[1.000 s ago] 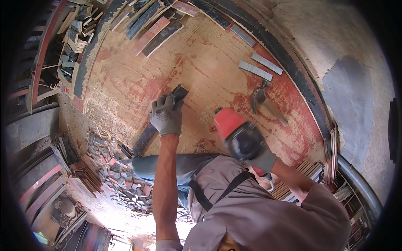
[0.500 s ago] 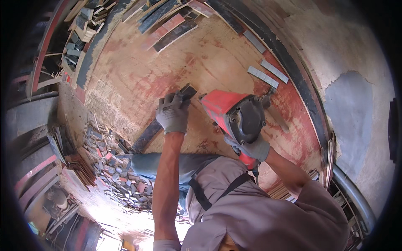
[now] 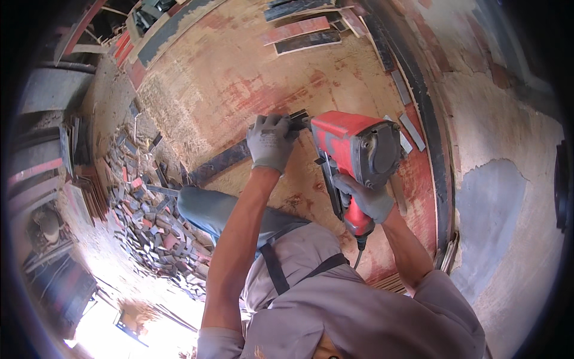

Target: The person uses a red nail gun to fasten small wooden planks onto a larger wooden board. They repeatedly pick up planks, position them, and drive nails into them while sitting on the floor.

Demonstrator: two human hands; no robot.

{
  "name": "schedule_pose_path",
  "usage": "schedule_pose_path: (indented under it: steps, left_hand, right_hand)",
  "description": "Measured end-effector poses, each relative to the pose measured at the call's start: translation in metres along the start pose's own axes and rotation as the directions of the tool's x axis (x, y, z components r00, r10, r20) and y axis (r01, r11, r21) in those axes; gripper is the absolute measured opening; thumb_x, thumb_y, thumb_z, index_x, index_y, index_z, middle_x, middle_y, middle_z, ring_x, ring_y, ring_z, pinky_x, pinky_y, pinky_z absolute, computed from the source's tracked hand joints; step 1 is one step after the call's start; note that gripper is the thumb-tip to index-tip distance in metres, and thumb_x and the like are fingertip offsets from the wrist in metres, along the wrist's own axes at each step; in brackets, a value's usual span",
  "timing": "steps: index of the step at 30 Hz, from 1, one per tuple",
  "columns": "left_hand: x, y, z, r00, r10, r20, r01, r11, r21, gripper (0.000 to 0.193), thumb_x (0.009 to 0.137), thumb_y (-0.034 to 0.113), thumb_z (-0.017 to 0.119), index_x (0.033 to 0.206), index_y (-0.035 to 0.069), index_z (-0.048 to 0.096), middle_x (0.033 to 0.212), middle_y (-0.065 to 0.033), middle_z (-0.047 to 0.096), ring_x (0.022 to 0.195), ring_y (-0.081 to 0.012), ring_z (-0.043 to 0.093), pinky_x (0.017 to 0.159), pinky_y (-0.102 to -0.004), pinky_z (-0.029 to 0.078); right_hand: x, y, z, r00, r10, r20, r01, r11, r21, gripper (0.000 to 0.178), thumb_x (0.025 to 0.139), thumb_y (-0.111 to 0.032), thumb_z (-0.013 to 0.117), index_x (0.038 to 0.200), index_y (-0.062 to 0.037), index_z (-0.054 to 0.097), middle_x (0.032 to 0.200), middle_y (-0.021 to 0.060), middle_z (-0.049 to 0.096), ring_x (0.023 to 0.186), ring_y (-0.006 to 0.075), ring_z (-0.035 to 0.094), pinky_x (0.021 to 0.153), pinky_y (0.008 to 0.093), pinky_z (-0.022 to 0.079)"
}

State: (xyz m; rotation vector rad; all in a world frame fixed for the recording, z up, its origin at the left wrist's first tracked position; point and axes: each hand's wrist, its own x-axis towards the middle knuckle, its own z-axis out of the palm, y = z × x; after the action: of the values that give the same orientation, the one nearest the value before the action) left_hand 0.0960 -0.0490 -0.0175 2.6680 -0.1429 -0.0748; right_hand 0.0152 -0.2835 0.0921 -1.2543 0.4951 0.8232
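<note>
Holding red nailer [image 3: 341, 133], right hand [image 3: 372, 202], dark strip [image 3: 222, 163] under left hand [image 3: 270, 142]

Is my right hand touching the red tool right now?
Touching: the head view shows the right hand closed around the handle of the red tool, without a gap.

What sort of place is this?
Probably a woodworking workshop, judging by the red-and-black corded power tool, the broad, red-stained wooden work surface and the heap of small, mostly dark offcuts beside it.

Gloved left fingers [image 3: 270, 122] bent, gloved right fingers [image 3: 345, 182] curled.
</note>
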Motion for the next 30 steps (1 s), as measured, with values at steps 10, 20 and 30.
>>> schedule_pose_path:
  steps: [10,20,30]
  left_hand:
    - [-0.004,-0.011,0.005,0.998,-0.027,-0.061,0.014,0.98,-0.201,0.053,0.072,0.025,0.089,0.122,0.015,0.074,0.11,-0.0049,0.071,0.109,-0.0314,0.062,0.093,-0.0475,0.05]
    - [-0.048,-0.06,-0.049,0.993,-0.068,-0.095,0.074,0.996,0.054,0.071,0.07,0.031,0.092,0.135,0.017,0.066,0.124,-0.0085,0.066,0.116,-0.034,0.06,0.098,-0.048,0.051]
    - [-0.043,-0.105,-0.083,0.97,0.044,0.24,-0.085,0.982,0.166,0.038,0.075,0.036,0.086,0.104,0.013,0.074,0.11,-0.0118,0.066,0.113,-0.033,0.064,0.092,-0.0478,0.058]
  right_hand:
    - [0.003,-0.019,0.004,0.995,0.03,-0.095,-0.057,0.952,-0.3,0.011,0.103,-0.017,0.069,0.103,-0.0057,0.07,0.084,0.003,0.067,0.064,0.0126,0.063,0.061,0.0317,0.054]
    - [-0.034,0.016,0.01,0.897,-0.293,-0.332,0.019,0.773,-0.634,0.036,0.092,-0.019,0.078,0.121,-0.0043,0.065,0.105,0.0084,0.071,0.092,0.0234,0.07,0.08,0.0379,0.058]
    - [-0.036,0.119,0.018,0.842,-0.276,-0.463,-0.296,0.48,-0.826,0.089,0.081,-0.031,0.08,0.151,0.001,0.037,0.125,0.0308,0.068,0.111,0.047,0.068,0.09,0.054,0.053]
